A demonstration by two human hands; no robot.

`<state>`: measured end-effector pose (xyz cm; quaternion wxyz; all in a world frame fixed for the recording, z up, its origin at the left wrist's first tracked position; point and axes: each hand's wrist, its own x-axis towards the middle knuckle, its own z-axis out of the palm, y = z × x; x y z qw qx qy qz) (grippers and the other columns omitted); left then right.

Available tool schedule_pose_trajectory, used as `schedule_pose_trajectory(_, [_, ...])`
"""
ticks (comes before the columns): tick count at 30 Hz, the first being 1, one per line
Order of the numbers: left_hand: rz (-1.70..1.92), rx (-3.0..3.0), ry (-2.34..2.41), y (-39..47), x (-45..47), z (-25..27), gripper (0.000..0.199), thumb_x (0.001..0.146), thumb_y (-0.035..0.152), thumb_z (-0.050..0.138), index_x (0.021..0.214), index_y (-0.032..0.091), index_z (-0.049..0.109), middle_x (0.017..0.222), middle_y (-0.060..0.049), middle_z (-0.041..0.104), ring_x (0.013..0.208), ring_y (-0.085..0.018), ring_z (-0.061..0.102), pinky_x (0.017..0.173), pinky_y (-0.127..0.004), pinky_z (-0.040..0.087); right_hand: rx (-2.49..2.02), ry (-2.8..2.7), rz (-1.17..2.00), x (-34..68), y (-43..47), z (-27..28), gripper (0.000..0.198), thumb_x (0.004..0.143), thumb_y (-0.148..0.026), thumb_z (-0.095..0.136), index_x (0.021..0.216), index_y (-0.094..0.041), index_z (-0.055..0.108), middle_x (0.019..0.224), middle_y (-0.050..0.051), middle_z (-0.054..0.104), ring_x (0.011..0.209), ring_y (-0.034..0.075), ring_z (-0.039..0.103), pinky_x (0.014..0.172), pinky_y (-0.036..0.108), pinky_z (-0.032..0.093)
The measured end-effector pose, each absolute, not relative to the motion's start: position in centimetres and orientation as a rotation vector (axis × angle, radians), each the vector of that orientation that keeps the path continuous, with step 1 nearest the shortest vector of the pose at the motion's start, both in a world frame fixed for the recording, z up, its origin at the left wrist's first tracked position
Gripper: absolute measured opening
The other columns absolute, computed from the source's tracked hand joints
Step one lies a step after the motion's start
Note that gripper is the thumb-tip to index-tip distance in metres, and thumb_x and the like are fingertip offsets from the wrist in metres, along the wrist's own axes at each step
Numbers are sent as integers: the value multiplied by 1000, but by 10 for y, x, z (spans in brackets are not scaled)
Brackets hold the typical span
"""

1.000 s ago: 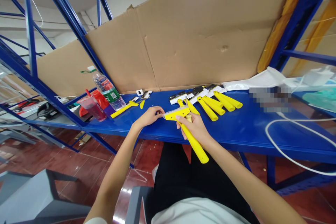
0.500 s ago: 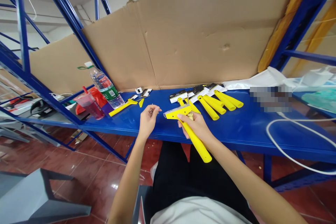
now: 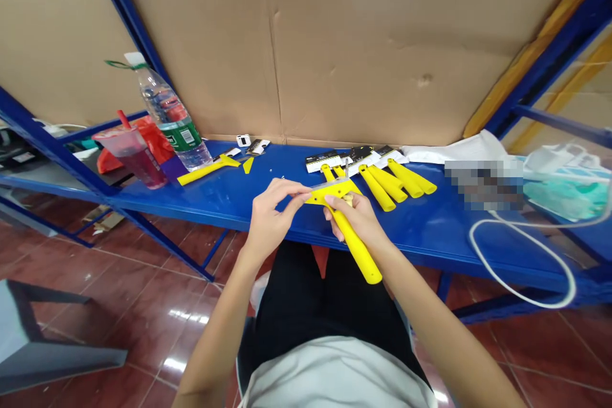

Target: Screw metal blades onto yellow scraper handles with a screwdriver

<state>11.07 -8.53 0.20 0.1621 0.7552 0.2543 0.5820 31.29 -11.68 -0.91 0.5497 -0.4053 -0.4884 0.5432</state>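
A yellow scraper [image 3: 356,243] with a wide flat head lies in my right hand [image 3: 361,220]; its thumb presses on the head and the handle slants down toward my lap. Behind the head, a thin metal shaft [image 3: 347,169] pokes up by the right fingers, like a small screwdriver; the fingers hide most of it. My left hand [image 3: 275,210] pinches the left end of the scraper head between thumb and fingertips. On the blue shelf [image 3: 229,204] beyond are several yellow scraper handles [image 3: 377,188] with black and white cards [image 3: 322,161].
To the left, another yellow scraper [image 3: 208,170] and a yellow triangular piece [image 3: 248,165] lie near a water bottle [image 3: 174,118] and a cup of red drink [image 3: 143,156]. A white cable [image 3: 482,261] loops over the right edge. Cardboard [image 3: 335,44] walls the back.
My left hand has moved right, from beside the scraper onto the left end of its head. The right hand keeps its hold. The view has tilted down and come closer.
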Motion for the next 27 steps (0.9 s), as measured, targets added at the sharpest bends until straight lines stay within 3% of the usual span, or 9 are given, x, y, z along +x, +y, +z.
schedule_pose_trajectory(6, [1605, 2281, 755, -86, 115, 1, 7, 102, 28, 78, 100, 26, 84, 106, -6, 76, 107, -24, 67, 102, -44, 52, -952, -1192, 1284, 313, -117, -9, 44, 88, -56, 85, 69, -19, 69, 47, -1, 61, 31, 11, 50, 35, 23, 41])
schedule_pose_trajectory(9, [1556, 2174, 728, -86, 118, 0, 7, 101, 30, 79, 99, 26, 84, 110, -7, 74, 108, -24, 68, 106, -45, 52, -933, -1176, 1277, 312, -117, -9, 41, 85, -53, 87, 72, -18, 70, 56, 0, 67, 32, 11, 53, 35, 23, 42])
schedule_pose_trajectory(12, [1523, 2009, 720, -85, 120, -3, 9, 99, 33, 82, 97, 25, 85, 113, -8, 72, 110, -25, 69, 107, -44, 53, -946, -1194, 1273, 313, -117, -10, 43, 88, -53, 85, 67, -18, 69, 52, 0, 63, 32, 11, 53, 35, 23, 41])
schedule_pose_trajectory(16, [1437, 1794, 678, -83, 121, -8, 14, 95, 36, 85, 96, 22, 82, 111, -9, 74, 111, -25, 70, 101, -41, 54, -985, -1212, 1286, 314, -117, -10, 46, 91, -54, 82, 66, -18, 69, 45, -1, 58, 32, 12, 52, 35, 22, 39])
schedule_pose_trajectory(20, [1354, 1509, 657, -79, 123, -10, 30, 85, 36, 94, 104, 21, 77, 107, -7, 76, 101, -22, 71, 92, -35, 55, -990, -1221, 1276, 314, -117, -10, 44, 89, -54, 84, 69, -18, 70, 56, 1, 67, 34, 11, 55, 36, 23, 43])
schedule_pose_trajectory(27, [1245, 1431, 669, -73, 119, -12, 39, 78, 36, 98, 106, 20, 77, 111, -8, 78, 108, -24, 72, 96, -36, 55, -1004, -1223, 1312, 314, -115, -10, 45, 81, -58, 90, 76, -19, 70, 54, 0, 67, 33, 13, 55, 33, 24, 40])
